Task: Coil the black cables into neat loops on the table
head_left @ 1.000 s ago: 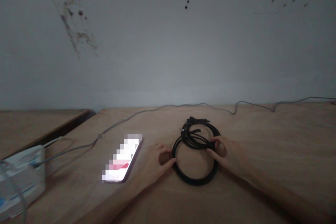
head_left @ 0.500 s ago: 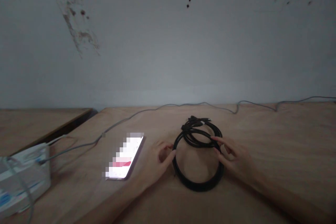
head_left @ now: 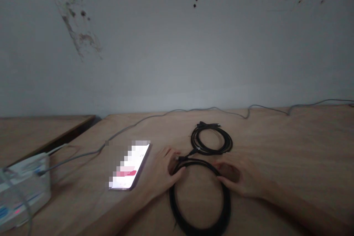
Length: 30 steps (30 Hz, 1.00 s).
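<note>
Black cables lie on the plywood tabletop (head_left: 83, 177) right in front of me: a large loop (head_left: 200, 206) running off the bottom of my view, and a smaller, tighter coil (head_left: 211, 141) just beyond it, with its connectors at the far side. My left hand (head_left: 163, 169) is curled at the top left of the large loop, fingers bent and thumb reaching down along the cable, right beside a small black plug (head_left: 181, 158); I cannot tell whether it is pinching the cable. My right hand (head_left: 238, 175) lies across the loop's right side, fingers pressed together and pointing left, and I cannot tell whether it grips. A smartphone (head_left: 128, 166) with a lit, pixelated screen sits left of my left hand. Farther left stands a white box (head_left: 24, 188), and a thin grey cable (head_left: 177, 111) runs along the table's far edge below the stained wall (head_left: 177, 44).
</note>
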### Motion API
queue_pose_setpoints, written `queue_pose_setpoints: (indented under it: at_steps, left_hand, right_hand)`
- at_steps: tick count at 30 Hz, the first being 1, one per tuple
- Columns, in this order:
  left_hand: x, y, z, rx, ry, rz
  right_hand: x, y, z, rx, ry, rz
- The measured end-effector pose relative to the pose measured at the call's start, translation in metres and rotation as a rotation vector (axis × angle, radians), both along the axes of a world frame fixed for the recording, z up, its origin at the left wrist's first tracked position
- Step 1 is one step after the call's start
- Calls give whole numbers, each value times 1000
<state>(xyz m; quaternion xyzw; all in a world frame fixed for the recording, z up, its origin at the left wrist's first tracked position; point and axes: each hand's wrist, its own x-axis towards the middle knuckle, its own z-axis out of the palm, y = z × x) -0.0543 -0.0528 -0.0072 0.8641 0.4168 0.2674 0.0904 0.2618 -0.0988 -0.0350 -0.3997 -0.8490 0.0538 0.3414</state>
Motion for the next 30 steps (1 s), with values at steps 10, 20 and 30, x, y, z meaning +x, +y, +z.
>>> queue_pose_setpoints:
  at_steps: [10, 20, 30]
  left_hand:
    - [-1, 3, -5, -119, 50, 22]
    - [3, -1, 2, -154, 19, 16]
    - [2, -1, 1, -173, 16, -48]
  right_hand:
    - [7, 7, -1, -162, 42, 196]
    - [3, 14, -11, -199, 43, 82]
    - [1, 14, -14, -227, 102, 31]
